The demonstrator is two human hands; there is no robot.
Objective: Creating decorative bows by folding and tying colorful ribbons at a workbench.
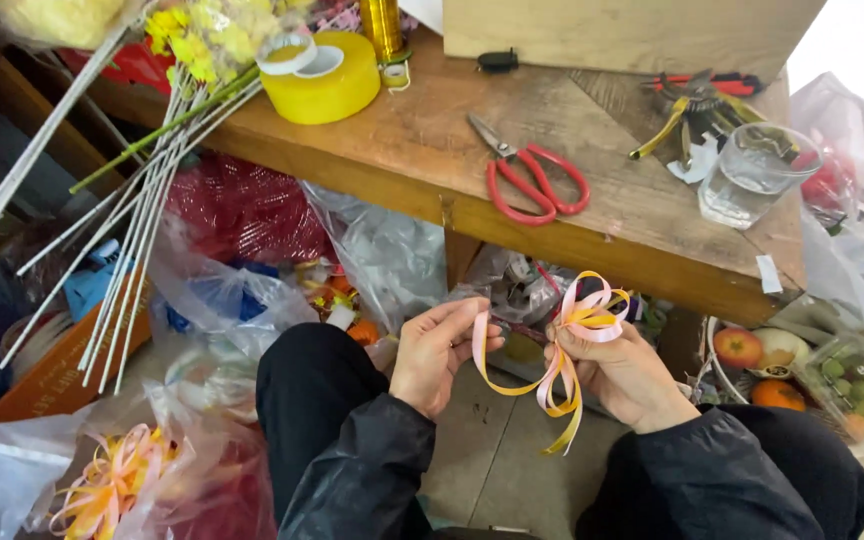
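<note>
The right hand (620,372) is pinching a pink and yellow ribbon bow (584,318) at its gathered middle, with the fingers closed around it, and the loops are standing up above the fingers. The left hand (437,352) is holding one loose strand of the same ribbon between thumb and fingertips, closed on it, so the strand is curving down between the two hands. Two tails are hanging below the right hand. Both hands are working just in front of the wooden table (422,140), below its front edge, above the person's knees in dark clothing.

On the table, the red-handled scissors (527,172) are lying near the front edge, and a clear glass (752,175) is standing to their right. A roll of yellow tape (322,75) is sitting at the table's left end. Below the table's left end, a plastic bag (122,470) is holding finished bows of the same colours.
</note>
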